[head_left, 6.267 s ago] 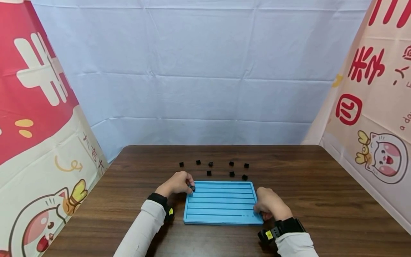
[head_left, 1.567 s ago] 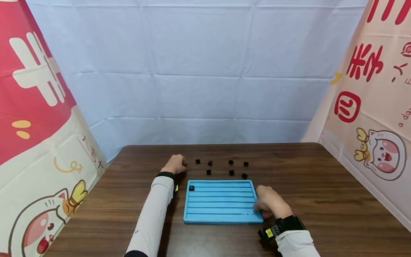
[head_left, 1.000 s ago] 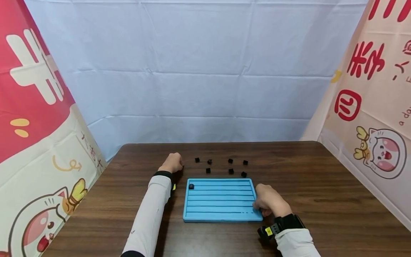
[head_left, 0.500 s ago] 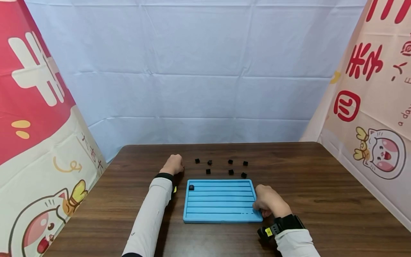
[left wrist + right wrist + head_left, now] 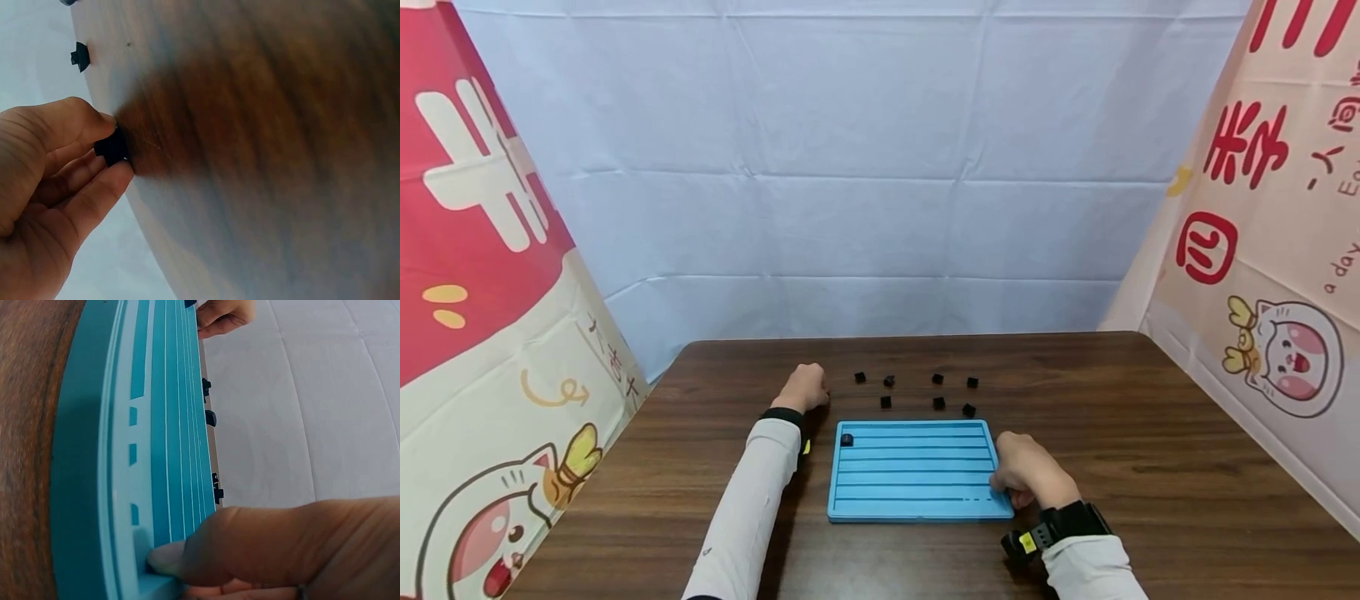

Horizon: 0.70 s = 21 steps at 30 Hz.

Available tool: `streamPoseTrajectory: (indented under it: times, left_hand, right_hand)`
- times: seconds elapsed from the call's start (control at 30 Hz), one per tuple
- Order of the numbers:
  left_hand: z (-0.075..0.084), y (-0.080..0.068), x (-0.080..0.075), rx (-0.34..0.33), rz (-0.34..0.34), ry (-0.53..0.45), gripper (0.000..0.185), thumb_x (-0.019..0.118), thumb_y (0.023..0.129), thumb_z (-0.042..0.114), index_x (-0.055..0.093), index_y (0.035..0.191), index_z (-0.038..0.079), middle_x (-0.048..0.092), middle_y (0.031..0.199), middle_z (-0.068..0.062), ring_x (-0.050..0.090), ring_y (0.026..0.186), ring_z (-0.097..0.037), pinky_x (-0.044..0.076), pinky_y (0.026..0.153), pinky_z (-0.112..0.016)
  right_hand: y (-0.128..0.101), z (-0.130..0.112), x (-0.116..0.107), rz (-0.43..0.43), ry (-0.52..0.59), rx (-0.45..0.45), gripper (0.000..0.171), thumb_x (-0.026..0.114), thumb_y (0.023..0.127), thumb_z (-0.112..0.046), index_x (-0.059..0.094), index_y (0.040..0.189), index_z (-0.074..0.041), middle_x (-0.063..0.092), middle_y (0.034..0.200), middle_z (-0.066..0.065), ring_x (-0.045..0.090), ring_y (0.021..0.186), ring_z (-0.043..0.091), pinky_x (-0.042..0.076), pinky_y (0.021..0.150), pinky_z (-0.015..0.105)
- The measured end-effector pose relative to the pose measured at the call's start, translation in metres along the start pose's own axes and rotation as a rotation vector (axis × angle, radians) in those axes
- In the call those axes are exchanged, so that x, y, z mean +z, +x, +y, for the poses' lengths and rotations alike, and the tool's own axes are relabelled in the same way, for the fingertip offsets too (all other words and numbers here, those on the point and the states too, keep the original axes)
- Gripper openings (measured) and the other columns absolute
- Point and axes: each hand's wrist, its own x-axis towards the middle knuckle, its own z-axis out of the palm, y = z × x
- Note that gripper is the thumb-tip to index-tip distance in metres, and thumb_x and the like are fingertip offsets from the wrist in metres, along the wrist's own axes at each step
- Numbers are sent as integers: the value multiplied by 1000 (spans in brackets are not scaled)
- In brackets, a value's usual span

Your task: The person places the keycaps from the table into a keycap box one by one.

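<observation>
Black cube [image 5: 111,148] in left hand [image 5: 803,387]; seven cubes [image 5: 936,402] beside, tray [image 5: 913,508] near.

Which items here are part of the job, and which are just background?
In the job:
- left hand, pinching one small black block off the table
- right hand, gripping the blue grooved tray at its corner
- black block already sitting in the tray's far groove
- seven loose black blocks beyond the tray

Just there:
- white backdrop
- cartoon-printed side cloths
</observation>
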Motion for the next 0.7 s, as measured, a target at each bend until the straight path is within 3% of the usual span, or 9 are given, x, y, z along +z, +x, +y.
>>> streamPoseTrajectory:
  times: [0.2,0.4,0.53,0.7]
  left_hand:
    - [-2,-1,1,17,-1,-5,29,64,84,-1,49,60,7,39,53,-4,40,50,-17,35,50,-28]
    - [-3,-2,-3,13,0,-22,13,66,84,0,65,72,5,55,66,-5,51,59,-17,44,54,-29]
    - [-4,-3,-7,50,16,-37,7,66,83,0,70,79,4,60,74,-5,55,64,-17,49,58,-31]
    - [-2,-3,-15,109,30,-35,12,65,83,-1,69,72,4,52,63,0,45,54,-12,42,52,-27]
  right_hand:
    - [0,0,0,-8,-11,7,6,65,78,5,59,79,4,55,52,13,53,39,17,46,37,26]
    - [0,0,0,-6,-1,-8,6,64,77,5,59,74,3,54,50,12,52,38,16,46,37,27]
    - [-1,0,0,0,-3,-16,7,64,77,5,59,73,2,53,49,11,52,37,16,46,37,27]
    - [-1,0,0,2,-2,-14,6,64,78,5,59,74,2,53,49,11,52,38,16,46,37,27]
